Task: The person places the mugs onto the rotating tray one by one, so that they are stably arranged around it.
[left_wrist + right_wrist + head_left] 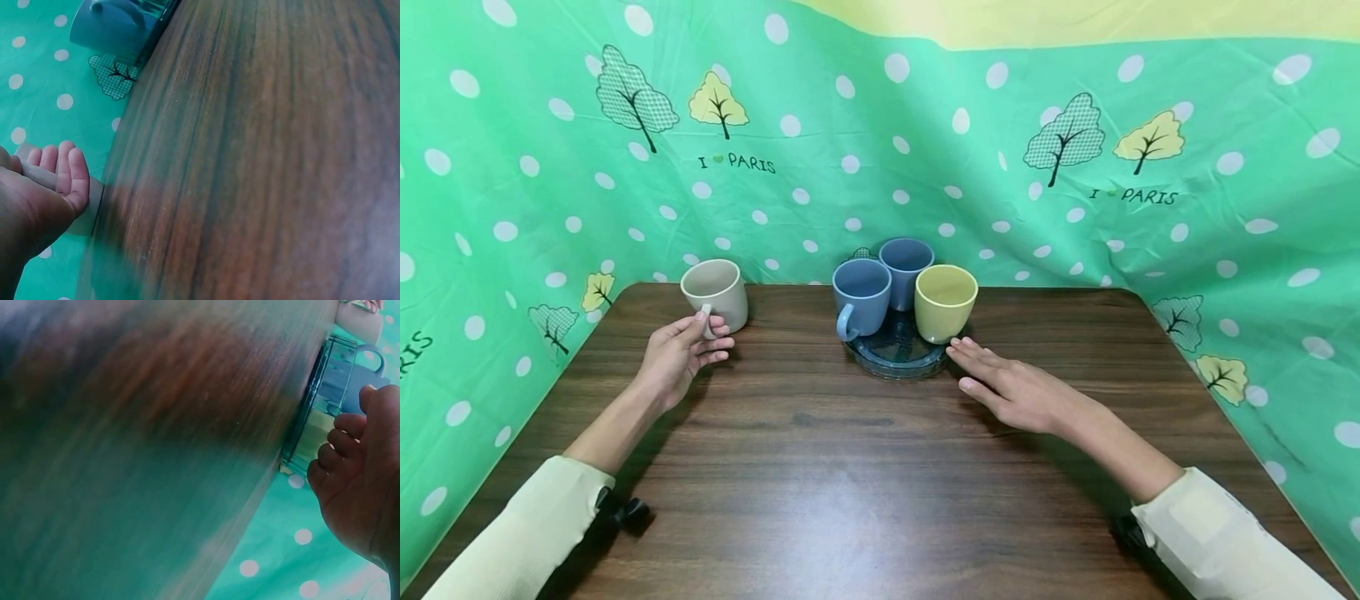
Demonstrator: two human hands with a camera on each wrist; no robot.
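At the far left of the table in the head view, my left hand (673,358) holds a light grey mug (728,302) by its handle between thumb and fingers. The mug stands upright, apart from the others. A round, dark glass tray (895,365) near the back middle bears a blue mug (863,304) with its handle toward me, a second darker blue mug (906,265) behind it, and a yellow mug (945,312) at the right. My right hand (1022,393) has its fingers extended, fingertips at the tray's right edge beside the yellow mug; whether they touch it I cannot tell.
All of it stands on a dark brown wooden table (820,467). A green, white-dotted cloth (820,125) printed with trees hangs right behind the back edge and along both sides. Small black gear (634,515) sits under the left sleeve.
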